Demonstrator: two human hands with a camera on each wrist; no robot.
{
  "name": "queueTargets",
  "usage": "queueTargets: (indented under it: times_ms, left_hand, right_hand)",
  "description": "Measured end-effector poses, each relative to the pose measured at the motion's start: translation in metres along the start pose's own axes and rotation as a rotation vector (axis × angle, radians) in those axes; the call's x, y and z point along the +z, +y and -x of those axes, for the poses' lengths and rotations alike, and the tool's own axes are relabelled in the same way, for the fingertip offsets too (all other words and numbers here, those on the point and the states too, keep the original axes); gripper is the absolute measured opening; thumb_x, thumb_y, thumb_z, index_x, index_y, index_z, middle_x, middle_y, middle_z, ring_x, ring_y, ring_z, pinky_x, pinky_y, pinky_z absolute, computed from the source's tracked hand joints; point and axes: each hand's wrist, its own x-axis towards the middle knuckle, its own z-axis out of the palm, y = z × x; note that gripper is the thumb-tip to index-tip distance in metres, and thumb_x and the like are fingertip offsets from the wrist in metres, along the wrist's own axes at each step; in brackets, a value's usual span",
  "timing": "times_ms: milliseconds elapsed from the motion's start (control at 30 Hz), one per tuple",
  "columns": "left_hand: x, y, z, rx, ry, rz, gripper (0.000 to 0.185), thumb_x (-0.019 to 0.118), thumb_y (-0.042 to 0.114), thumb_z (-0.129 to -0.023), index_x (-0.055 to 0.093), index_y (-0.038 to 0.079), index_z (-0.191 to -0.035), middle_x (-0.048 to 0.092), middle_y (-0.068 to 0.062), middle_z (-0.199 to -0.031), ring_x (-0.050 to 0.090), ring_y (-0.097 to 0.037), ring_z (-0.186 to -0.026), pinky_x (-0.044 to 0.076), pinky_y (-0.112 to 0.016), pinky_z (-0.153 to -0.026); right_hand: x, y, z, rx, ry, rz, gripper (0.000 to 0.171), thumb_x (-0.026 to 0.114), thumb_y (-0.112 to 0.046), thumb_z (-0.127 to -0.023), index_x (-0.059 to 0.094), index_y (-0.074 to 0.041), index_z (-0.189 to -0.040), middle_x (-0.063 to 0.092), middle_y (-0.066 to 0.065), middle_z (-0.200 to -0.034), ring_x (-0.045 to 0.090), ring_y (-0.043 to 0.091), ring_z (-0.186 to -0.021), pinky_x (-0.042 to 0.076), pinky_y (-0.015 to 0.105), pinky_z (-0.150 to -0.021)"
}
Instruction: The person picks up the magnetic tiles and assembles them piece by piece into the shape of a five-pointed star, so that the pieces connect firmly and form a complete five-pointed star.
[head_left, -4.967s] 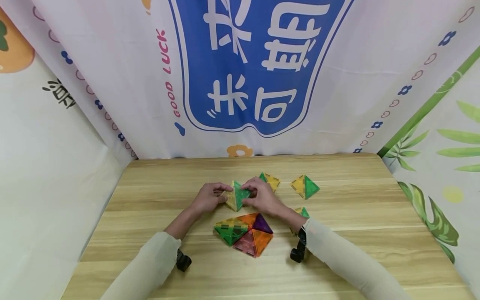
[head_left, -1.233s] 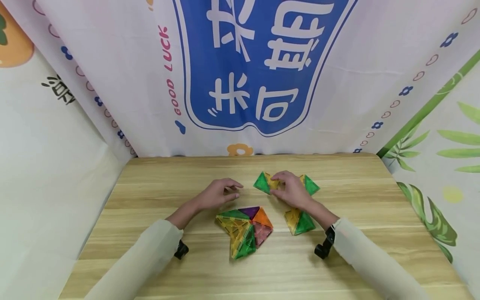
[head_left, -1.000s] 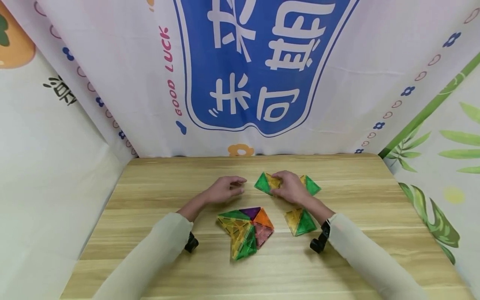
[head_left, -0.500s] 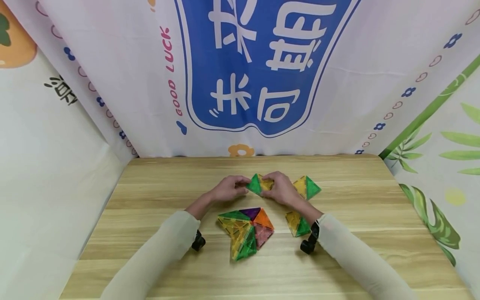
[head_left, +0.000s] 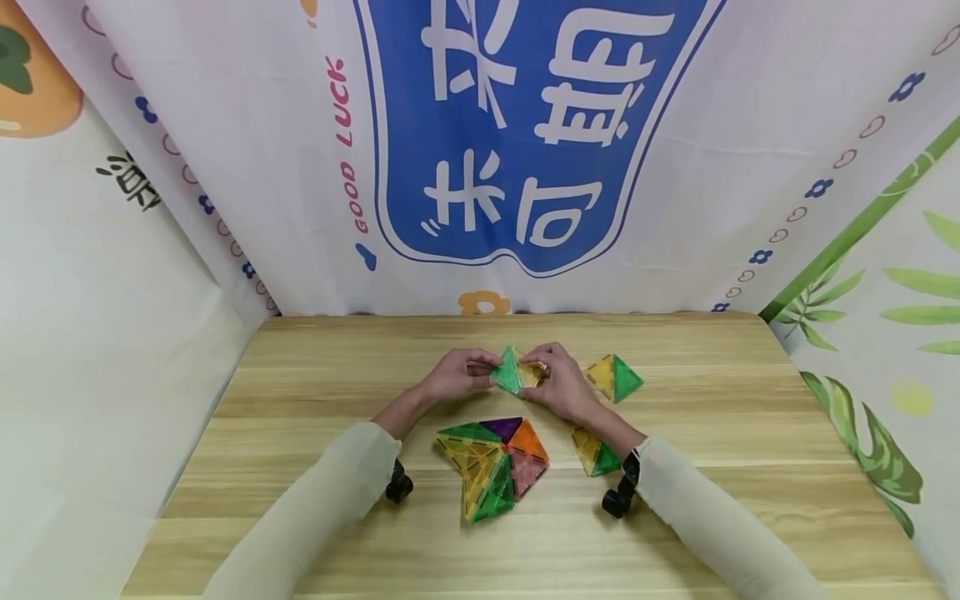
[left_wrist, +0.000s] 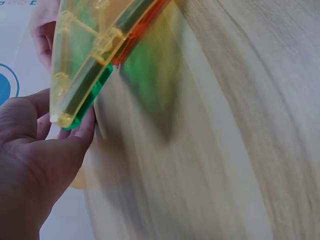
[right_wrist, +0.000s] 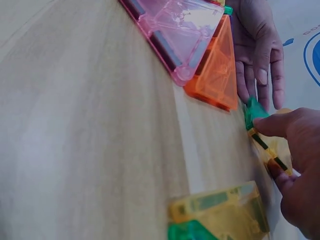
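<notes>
A small pyramid of green and yellow see-through triangle tiles (head_left: 514, 374) sits at mid-table between both hands. My right hand (head_left: 537, 375) pinches its yellow side; the right wrist view shows thumb and finger on the pyramid's tile edge (right_wrist: 263, 136). My left hand (head_left: 482, 372) rests against its green face, with the fingers (right_wrist: 260, 70) held straight. Nearer me lies a larger cluster of tiles (head_left: 491, 460) in green, yellow, purple, orange and pink. Its yellow and green edge (left_wrist: 82, 70) fills the left wrist view.
Two more green and yellow pyramids stand on the wooden table (head_left: 315, 392): one at the back right (head_left: 615, 377), one beside my right forearm (head_left: 594, 452). Printed cloth walls (head_left: 525, 167) close in the back and both sides.
My right hand has drawn the pyramid leftward from the back right toward the middle. My left hand has moved right and now touches its green face.
</notes>
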Motion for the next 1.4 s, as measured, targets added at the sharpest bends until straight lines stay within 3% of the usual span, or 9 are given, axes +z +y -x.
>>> queueTargets:
  times_ms: [233,467,700,900,1100,1400]
  left_hand:
    - [0.005,-0.005,-0.001,0.001,0.046,-0.004,0.034,0.071,-0.006,-0.097,0.071,0.001,-0.130,0.069,-0.016,-0.135,0.065,-0.035,-0.127,0.054,-0.045,-0.107]
    - [0.006,-0.004,-0.001,-0.020,0.069,-0.009,0.032,0.070,-0.005,-0.097,0.074,0.001,-0.128,0.071,-0.016,-0.132,0.068,-0.030,-0.119,0.058,-0.038,-0.099]
    - [0.005,-0.006,0.000,-0.050,0.078,0.097,0.036,0.069,-0.014,-0.094,0.074,-0.001,-0.127,0.070,-0.019,-0.133,0.068,-0.031,-0.120,0.060,-0.034,-0.096]
    - [0.000,-0.005,0.009,-0.038,0.054,0.189,0.038,0.066,-0.017,-0.093,0.073,-0.004,-0.127,0.067,-0.021,-0.137,0.066,-0.035,-0.126,0.060,-0.034,-0.097]
    - [-0.009,-0.008,0.025,-0.033,0.009,0.186,0.036,0.068,-0.013,-0.095,0.074,0.000,-0.127,0.068,-0.017,-0.138,0.067,-0.032,-0.126,0.058,-0.039,-0.102]
    - [-0.015,-0.012,0.045,-0.025,-0.073,0.201,0.033,0.067,-0.012,-0.097,0.073,0.001,-0.126,0.068,-0.015,-0.135,0.068,-0.028,-0.121,0.059,-0.038,-0.100]
  right_hand:
    - [0.003,0.000,0.002,-0.025,-0.018,-0.093,0.046,0.091,-0.008,-0.084,0.073,-0.003,-0.127,0.062,0.014,-0.131,0.063,0.025,-0.100,0.056,0.034,-0.083]
    - [0.002,0.001,0.003,0.071,-0.031,-0.214,0.037,0.085,-0.005,-0.090,0.074,-0.005,-0.125,0.067,0.014,-0.127,0.063,0.019,-0.094,0.055,0.026,-0.078]
    - [0.000,0.001,0.003,0.095,-0.042,-0.313,0.034,0.081,-0.001,-0.091,0.074,-0.003,-0.124,0.069,0.016,-0.124,0.064,0.018,-0.082,0.053,0.024,-0.068]
    - [-0.002,0.000,0.004,0.124,-0.067,-0.421,0.038,0.080,0.001,-0.091,0.072,-0.003,-0.128,0.072,0.016,-0.122,0.061,0.017,-0.078,0.053,0.024,-0.066]
    - [-0.002,-0.009,0.011,0.142,-0.125,-0.578,0.037,0.080,-0.002,-0.093,0.070,-0.001,-0.128,0.069,0.018,-0.130,0.067,0.018,-0.083,0.057,0.025,-0.071]
    - [-0.001,-0.023,0.025,0.148,-0.184,-0.636,0.034,0.079,-0.004,-0.094,0.070,-0.003,-0.126,0.069,0.014,-0.126,0.068,0.016,-0.089,0.060,0.028,-0.077]
